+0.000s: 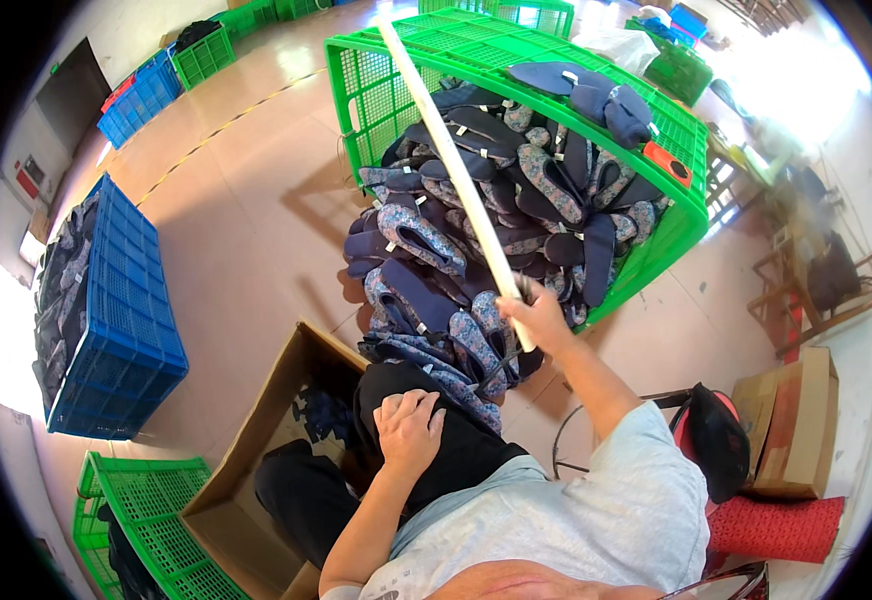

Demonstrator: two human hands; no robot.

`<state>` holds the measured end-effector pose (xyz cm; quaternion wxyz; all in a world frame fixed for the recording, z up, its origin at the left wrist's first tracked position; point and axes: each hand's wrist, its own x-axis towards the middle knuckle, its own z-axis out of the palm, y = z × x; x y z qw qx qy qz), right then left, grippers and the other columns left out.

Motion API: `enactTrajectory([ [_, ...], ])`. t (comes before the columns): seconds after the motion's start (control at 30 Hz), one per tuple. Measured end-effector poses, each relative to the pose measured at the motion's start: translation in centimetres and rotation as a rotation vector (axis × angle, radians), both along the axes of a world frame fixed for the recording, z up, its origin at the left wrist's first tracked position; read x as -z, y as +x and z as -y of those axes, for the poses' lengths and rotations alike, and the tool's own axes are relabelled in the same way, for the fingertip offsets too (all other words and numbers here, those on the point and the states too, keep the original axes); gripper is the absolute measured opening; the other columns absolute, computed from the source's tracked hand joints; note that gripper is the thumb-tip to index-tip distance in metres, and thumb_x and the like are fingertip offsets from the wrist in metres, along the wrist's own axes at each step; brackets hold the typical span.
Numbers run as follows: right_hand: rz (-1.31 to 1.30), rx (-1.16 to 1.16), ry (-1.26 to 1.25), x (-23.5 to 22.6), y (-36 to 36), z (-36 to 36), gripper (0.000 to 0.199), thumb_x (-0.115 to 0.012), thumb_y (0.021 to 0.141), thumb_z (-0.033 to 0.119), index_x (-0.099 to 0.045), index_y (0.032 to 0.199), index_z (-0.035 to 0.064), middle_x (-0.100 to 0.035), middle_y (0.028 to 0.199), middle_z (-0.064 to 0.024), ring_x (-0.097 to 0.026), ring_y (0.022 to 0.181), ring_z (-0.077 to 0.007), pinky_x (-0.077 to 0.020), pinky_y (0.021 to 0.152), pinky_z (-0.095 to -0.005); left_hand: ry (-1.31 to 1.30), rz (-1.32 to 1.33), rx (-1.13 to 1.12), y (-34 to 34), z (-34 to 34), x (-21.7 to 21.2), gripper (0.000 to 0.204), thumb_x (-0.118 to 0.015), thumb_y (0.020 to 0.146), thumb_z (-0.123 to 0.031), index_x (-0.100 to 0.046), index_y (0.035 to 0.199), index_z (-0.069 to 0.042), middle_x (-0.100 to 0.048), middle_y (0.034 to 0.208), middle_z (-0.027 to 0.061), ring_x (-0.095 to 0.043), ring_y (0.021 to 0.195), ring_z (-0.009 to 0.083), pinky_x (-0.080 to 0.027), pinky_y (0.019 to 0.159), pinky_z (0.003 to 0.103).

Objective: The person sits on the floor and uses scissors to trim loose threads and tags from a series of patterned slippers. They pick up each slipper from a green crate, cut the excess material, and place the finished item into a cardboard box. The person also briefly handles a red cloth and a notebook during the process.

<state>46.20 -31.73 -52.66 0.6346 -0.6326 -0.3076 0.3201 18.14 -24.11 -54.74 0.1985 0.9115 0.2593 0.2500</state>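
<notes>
Pale stick (pixel 453 165) held out over the slipper pile (pixel 424 240)

It spans the upper middle of the frame, long axis slanting from the right hand (pixel 538 315), curled around its lower end, up and left past the rim of the green crate (pixel 686 215). Left hand (pixel 409 428), holding nothing, rests on dark trousers (pixel 471 440), fingers loosely together. Wielding the stick at the pile seems the step in hand; the next move likely calls for a firm grip.
</notes>
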Motion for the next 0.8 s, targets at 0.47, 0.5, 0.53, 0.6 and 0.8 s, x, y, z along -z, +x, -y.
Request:
enactTrajectory([
  [0.47, 0.087, 0.423, 0.230, -5.1, 3.8, 4.1, 0.029, -0.067, 0.093, 0.022, -0.058, 0.113, 0.0041, -0.061, 0.081, -0.0025, -0.055, 0.064, -0.0073, -0.0458, 0.057, -0.0211, 0.091, -0.011, 0.003, 0.0, 1.0, 0.7, 0.026, -0.074, 0.078, -0.019, -0.073, 0.103, -0.012, -0.062, 0.105, -0.0024, -0.053, 0.100, 0.0226, -0.038, 0.088, 0.040],
  [0.5, 0.069, 0.454, 0.276, -5.6, 3.9, 4.1, 0.026, -0.066, 0.094, 0.022, -0.058, 0.110, 0.0043, -0.061, 0.081, -0.0022, -0.055, 0.065, -0.0071, -0.0464, 0.057, -0.0210, 0.094, -0.015, 0.004, 0.0, 1.0, 0.7, 0.026, -0.074, 0.078, -0.019, -0.073, 0.103, -0.012, -0.062, 0.106, -0.0022, -0.053, 0.100, 0.0227, -0.038, 0.088, 0.040],
  [0.53, 0.068, 0.481, 0.289, -5.7, 4.3, 4.0, 0.027, -0.066, 0.094, 0.021, -0.057, 0.112, 0.0039, -0.061, 0.081, -0.0021, -0.056, 0.066, -0.0070, -0.0469, 0.057, -0.0210, 0.092, -0.006, -0.001, 0.0, 1.1, 0.6, 0.026, -0.074, 0.077, -0.018, -0.073, 0.102, -0.011, -0.062, 0.105, -0.0020, -0.053, 0.100, 0.0230, -0.038, 0.088, 0.040],
  [0.6, 0.046, 0.525, 0.311, -6.3, 5.0, 4.1, 0.029, -0.066, 0.094, 0.021, -0.057, 0.116, 0.0031, -0.061, 0.082, -0.0022, -0.057, 0.067, -0.0072, -0.0479, 0.057, -0.0211, 0.082, 0.013, -0.009, 0.0, 1.2, 0.5, 0.025, -0.075, 0.076, -0.017, -0.074, 0.100, -0.010, -0.062, 0.105, -0.0015, -0.054, 0.099, 0.0237, -0.039, 0.089, 0.040],
  [0.8, -0.122, 0.578, 0.457, -8.2, 7.5, 3.7, 0.035, -0.069, 0.092, 0.022, -0.057, 0.118, 0.0016, -0.059, 0.088, -0.0024, -0.060, 0.071, -0.0096, -0.0496, 0.055, -0.0220, 0.091, 0.007, 0.001, -0.2, 1.2, 0.7, 0.024, -0.074, 0.077, -0.017, -0.074, 0.100, -0.010, -0.062, 0.106, -0.0014, -0.054, 0.100, 0.0237, -0.039, 0.089, 0.040],
])
